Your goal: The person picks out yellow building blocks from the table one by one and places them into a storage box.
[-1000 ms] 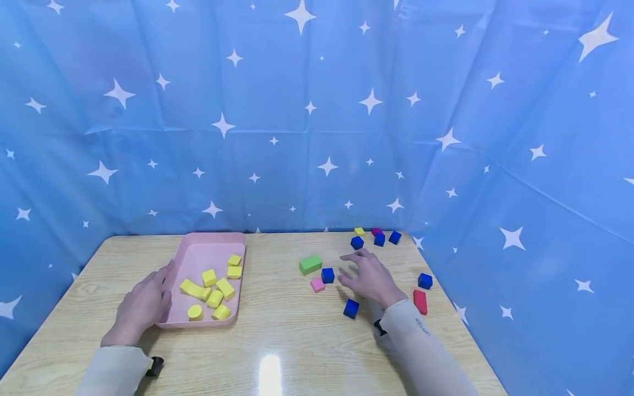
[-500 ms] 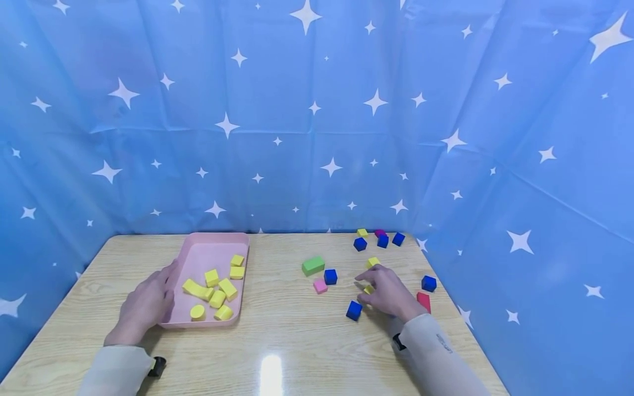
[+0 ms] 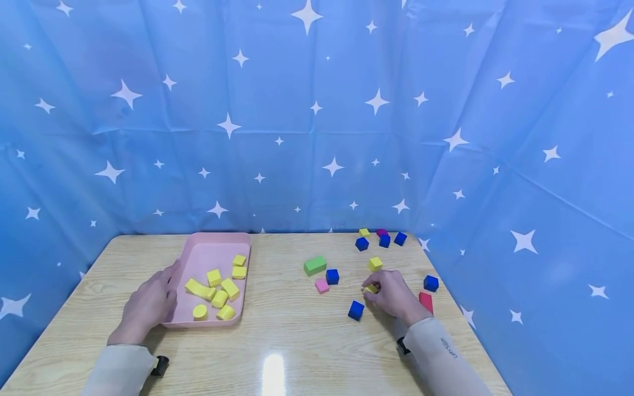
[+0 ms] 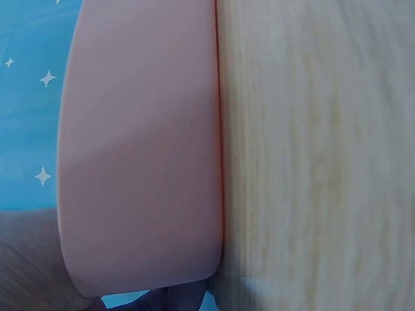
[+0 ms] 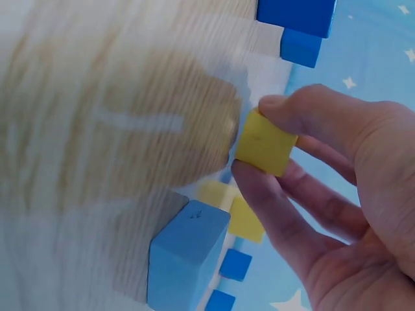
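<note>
My right hand (image 3: 393, 293) pinches a small yellow block (image 5: 266, 142) between thumb and fingertips, low over the right part of the table. Most of that block is hidden by the fingers in the head view. Another yellow block (image 3: 375, 264) stands just beyond this hand, and a blue cube (image 3: 356, 310) lies to its left, nearer the person. At the left, my left hand (image 3: 149, 300) holds the left side of a pink tray (image 3: 208, 325), its thumb over the rim. Several yellow blocks (image 3: 219, 298) of different shapes lie in the tray.
Left of the right hand lie a green block (image 3: 315, 265), a blue cube (image 3: 332, 276) and a pink block (image 3: 322, 285). A red block (image 3: 426, 302) and a blue cube (image 3: 431, 283) are near the right edge. Several blocks, including a far yellow block (image 3: 364, 232), sit by the curtain (image 3: 307, 165).
My right hand has moved right and down to a yellow block, and its thumb and fingers have come together on it. The left hand stays at the tray.
</note>
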A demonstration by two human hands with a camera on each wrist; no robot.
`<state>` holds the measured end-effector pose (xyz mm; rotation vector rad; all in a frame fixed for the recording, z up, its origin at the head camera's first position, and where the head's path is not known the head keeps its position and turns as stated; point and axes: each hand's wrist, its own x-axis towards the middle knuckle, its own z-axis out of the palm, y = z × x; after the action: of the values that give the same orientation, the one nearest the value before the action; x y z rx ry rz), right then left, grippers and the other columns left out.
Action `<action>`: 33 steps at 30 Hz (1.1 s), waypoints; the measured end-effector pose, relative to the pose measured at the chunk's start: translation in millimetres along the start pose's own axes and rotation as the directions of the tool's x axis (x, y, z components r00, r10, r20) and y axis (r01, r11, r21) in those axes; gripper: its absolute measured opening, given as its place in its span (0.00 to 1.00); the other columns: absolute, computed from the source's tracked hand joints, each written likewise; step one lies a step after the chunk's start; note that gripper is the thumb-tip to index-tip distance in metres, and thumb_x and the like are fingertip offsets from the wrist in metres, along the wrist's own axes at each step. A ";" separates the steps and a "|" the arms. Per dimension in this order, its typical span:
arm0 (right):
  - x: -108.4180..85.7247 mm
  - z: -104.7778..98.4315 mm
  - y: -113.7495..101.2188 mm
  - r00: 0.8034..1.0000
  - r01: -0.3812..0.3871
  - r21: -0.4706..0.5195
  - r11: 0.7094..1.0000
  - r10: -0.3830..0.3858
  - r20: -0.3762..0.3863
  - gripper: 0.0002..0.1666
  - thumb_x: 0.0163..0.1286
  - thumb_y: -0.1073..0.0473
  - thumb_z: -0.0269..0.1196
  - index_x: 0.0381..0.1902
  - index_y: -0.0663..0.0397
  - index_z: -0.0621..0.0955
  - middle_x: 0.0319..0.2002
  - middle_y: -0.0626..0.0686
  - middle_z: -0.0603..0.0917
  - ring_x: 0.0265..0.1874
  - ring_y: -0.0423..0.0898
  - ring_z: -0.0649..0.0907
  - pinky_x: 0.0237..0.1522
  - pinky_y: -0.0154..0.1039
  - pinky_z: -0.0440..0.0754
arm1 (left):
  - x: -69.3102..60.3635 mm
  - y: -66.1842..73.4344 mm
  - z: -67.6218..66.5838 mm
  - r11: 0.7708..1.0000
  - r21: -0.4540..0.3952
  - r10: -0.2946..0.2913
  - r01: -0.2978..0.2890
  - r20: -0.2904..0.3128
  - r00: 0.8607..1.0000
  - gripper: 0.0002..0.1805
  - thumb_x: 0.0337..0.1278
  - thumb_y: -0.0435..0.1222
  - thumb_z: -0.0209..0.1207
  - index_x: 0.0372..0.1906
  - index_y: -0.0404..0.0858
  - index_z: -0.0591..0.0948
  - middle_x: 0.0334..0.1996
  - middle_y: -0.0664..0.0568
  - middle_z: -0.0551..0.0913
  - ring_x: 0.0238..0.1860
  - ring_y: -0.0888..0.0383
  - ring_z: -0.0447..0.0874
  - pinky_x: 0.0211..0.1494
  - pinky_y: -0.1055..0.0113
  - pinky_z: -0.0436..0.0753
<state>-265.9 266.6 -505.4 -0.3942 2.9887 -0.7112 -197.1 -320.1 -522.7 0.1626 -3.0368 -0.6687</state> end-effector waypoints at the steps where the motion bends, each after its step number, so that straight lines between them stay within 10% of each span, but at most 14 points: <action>1: 0.0 0.5 0.4 1.000 0.005 0.002 1.000 -0.005 -0.008 0.09 0.73 0.61 0.83 0.49 0.46 0.98 0.44 0.47 0.95 0.41 0.41 0.85 0.47 0.42 0.93 | 0.2 0.3 -0.1 1.000 0.000 -0.001 0.001 -0.001 1.000 0.40 0.85 0.32 0.55 0.94 0.32 0.58 0.79 0.21 0.74 0.60 0.28 0.87 0.66 0.21 0.88; 33: 6.5 1.2 -50.0 0.971 0.202 0.011 0.979 -0.198 -0.134 0.09 0.74 0.63 0.81 0.51 0.54 0.99 0.46 0.52 0.98 0.39 0.40 0.88 0.43 0.34 0.93 | 0.5 1.0 -2.4 1.000 -0.003 -0.006 0.006 0.018 1.000 0.41 0.86 0.32 0.56 0.94 0.32 0.58 0.78 0.21 0.75 0.56 0.31 0.86 0.63 0.25 0.90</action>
<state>-260.3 221.3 -483.9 -0.6815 3.0895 -0.8206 -197.6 -320.3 -520.1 0.1661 -3.0533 -0.6789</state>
